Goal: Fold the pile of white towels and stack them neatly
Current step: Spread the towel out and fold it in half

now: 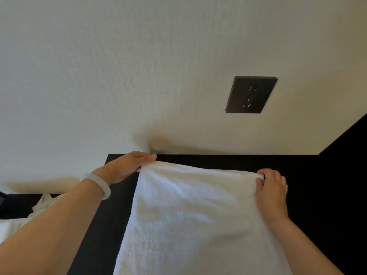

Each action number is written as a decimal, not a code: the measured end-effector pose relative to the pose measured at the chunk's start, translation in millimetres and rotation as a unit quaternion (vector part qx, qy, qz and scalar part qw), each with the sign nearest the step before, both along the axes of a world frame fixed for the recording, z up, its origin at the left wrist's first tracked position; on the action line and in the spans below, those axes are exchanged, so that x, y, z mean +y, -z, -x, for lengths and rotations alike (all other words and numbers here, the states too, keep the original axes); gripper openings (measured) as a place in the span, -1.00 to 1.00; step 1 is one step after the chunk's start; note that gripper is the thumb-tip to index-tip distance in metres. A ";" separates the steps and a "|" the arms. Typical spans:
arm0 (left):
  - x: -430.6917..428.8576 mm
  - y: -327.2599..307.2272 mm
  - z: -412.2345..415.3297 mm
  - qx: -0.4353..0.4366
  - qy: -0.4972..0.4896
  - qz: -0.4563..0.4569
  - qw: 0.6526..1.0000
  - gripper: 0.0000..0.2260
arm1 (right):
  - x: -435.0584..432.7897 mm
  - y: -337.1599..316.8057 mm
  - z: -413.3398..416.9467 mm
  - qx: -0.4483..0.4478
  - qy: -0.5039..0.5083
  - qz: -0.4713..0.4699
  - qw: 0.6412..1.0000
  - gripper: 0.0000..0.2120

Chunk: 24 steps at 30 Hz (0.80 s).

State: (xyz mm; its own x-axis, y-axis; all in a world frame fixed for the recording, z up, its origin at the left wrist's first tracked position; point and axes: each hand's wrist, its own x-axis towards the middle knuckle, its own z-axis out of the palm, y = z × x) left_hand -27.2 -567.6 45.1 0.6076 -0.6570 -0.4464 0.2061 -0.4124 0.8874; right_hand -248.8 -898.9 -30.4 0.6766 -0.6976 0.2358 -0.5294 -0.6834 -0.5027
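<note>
Head view: a white towel [184, 215] is spread over the middle of a dark table [103, 225]. It runs from the table's near side up to just short of its back edge, where the table meets the wall [119, 66].

The left hand [127, 166] is at the towel's far left corner, near the table's back left corner. Its fingers [148, 156] are stretched long and the corner is pinched between them and the thumb. A pale bracelet [97, 185] sits on that wrist.

The right hand [273, 187] is at the towel's far right corner, further along the table's back edge. Its fingers are curled over the towel's edge and grasp it.

Whether the held edge touches the table or is raised just off it cannot be told.

On the wall above the table's back edge, toward the right, is a dark socket [251, 94]. Off the table's left side lies crumpled white cloth [43, 203], partly hidden by the left forearm.
</note>
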 end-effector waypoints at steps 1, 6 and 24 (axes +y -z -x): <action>-0.2 -3.3 -1.9 -0.006 0.029 -0.039 0.999 -0.43 | 0.4 -0.9 0.2 -0.004 0.002 -0.005 1.000 -0.86; 7.9 -14.6 -12.4 -0.078 0.064 -0.078 0.992 -0.71 | 1.0 -1.3 -0.1 -0.018 0.001 -0.016 1.000 -0.89; -73.9 65.6 112.8 -0.548 0.104 -0.262 0.788 -0.40 | 33.3 -41.6 -58.3 0.179 -0.244 0.044 0.952 -0.79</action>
State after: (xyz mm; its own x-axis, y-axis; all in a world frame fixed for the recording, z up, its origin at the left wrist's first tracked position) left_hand -140.0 -641.5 -20.5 0.7202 -0.6933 0.0276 -0.6855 -0.7049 0.1821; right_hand -190.4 -865.5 11.2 0.9632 -0.2671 -0.0283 -0.2643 -0.9235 -0.2780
